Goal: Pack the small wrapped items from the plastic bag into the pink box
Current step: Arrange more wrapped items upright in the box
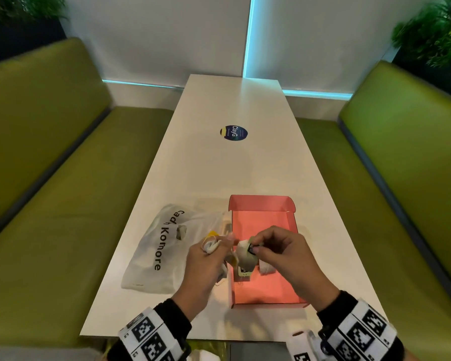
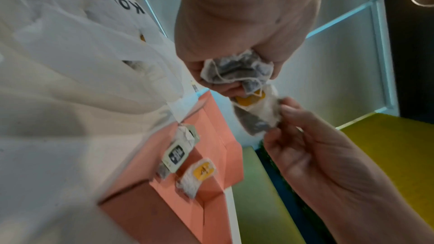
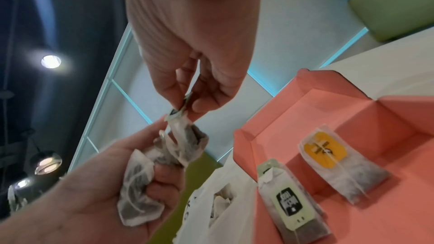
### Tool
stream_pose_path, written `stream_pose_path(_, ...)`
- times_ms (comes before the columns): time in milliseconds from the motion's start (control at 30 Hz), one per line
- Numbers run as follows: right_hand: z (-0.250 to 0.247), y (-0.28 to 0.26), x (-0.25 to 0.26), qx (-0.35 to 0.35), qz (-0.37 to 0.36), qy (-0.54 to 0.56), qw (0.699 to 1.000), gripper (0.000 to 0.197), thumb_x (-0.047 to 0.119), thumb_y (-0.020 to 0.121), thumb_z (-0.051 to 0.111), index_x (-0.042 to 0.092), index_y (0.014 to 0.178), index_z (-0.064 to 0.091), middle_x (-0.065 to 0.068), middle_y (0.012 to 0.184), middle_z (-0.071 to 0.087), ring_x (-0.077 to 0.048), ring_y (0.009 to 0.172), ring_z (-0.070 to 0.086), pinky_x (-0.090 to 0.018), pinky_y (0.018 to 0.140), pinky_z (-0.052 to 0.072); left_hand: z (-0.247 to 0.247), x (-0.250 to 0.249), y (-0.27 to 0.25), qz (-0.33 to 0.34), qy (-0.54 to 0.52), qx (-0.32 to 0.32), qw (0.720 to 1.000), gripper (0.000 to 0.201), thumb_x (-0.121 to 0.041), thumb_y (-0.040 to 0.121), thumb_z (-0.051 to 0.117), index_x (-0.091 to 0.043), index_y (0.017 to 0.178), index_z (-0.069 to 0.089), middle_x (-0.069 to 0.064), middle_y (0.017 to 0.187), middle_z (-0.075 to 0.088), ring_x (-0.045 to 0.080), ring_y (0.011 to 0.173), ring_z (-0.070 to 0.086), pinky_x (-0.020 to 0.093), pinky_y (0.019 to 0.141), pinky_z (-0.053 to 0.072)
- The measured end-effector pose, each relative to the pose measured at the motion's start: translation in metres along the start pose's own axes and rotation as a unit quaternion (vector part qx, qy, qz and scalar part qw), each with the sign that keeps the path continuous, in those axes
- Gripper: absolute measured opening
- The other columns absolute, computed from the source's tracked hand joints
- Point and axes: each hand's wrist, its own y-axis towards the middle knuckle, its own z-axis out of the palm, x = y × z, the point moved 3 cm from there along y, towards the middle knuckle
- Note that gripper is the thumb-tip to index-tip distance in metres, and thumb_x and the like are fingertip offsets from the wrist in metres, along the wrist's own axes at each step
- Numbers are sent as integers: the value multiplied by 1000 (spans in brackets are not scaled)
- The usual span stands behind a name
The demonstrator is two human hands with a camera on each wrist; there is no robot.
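The pink box (image 1: 261,220) lies open on the white table (image 1: 232,168), right of the white plastic bag (image 1: 156,251). My left hand (image 1: 218,247) grips a crumpled bunch of tea bags (image 2: 234,71) just above the box's left wall. My right hand (image 1: 254,247) pinches the tag end of one tea bag (image 1: 245,254) that still touches the bunch. Two tea bags lie on the box floor: one with a pale green and black tag (image 3: 290,203), one with a yellow tag (image 3: 328,157). More bags show through the plastic bag's handle hole (image 3: 223,198).
A round blue sticker (image 1: 234,132) sits mid-table. Green bench seats (image 1: 63,204) run along both long sides. The box's lid (image 1: 261,203) stands up on its far side. The table's near edge is just behind my wrists.
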Motion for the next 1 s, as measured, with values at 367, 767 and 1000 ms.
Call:
stream_pose_path(367,-6,2,4,14,35,22,999,21,-13,77,63,8,74,66,-2,67,66,-11,56,57,-27,51,45,-1,-4,0,-2,139,216,966,26,-31,82,67,-22,60,56,-13,45,51,1,42,43,12,44,33)
stream_pose_path(767,-4,3,5,57,49,-67,995,24,-5,74,69,16,82,66,-2,75,64,-12,68,54,-35,61,45,-1,-1,-3,-37,114,211,970,30,-32,89,58,-3,80,60,7,67,56,12,60,51,15,57,41)
stream_pose_path(1000,4,1,5,73,48,-61,994,30,-6,76,67,22,86,69,5,75,64,-8,64,53,-17,58,44,-2,-5,-4,-27,109,196,974,20,-16,89,61,-10,70,61,2,57,55,9,48,51,16,50,38)
